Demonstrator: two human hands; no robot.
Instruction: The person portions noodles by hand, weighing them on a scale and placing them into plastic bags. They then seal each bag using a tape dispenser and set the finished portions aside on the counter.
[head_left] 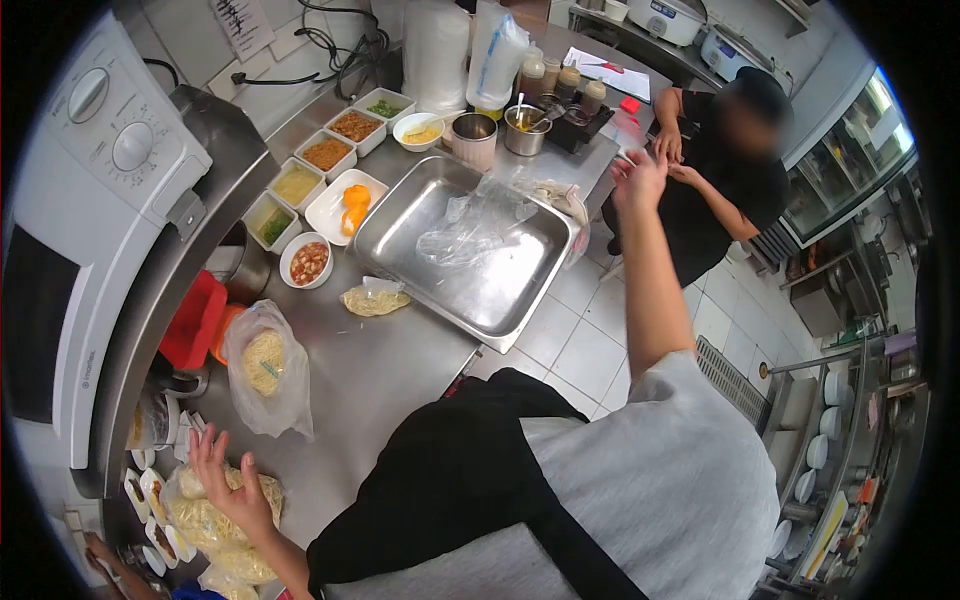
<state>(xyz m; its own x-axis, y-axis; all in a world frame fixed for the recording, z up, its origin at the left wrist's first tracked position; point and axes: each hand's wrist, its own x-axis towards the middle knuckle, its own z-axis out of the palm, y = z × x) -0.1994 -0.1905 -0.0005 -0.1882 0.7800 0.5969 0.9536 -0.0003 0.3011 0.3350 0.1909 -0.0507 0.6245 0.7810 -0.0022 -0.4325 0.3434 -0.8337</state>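
My left hand (232,483) is held with its fingers spread and nothing in them, over several clear bags of pale noodles (205,525). Stretched out to the far right, my right hand (640,185) has its fingers apart, close to the hands (677,160) of a person in dark clothes. Between my arms a metal tray (515,290) holds crumpled clear plastic bags (470,228). A small bag of noodles (375,298) lies beside the tray. Further left on the steel counter sits an opened plastic bag with noodles (265,362) in it.
Square containers of chopped toppings (327,153) line the counter's back, with a bowl of diced red food (306,262) nearby. Sauce bottles (592,97) and a metal pot (526,132) stand beyond the tray. A white appliance (110,180) stands at left; shelves (830,420) at right.
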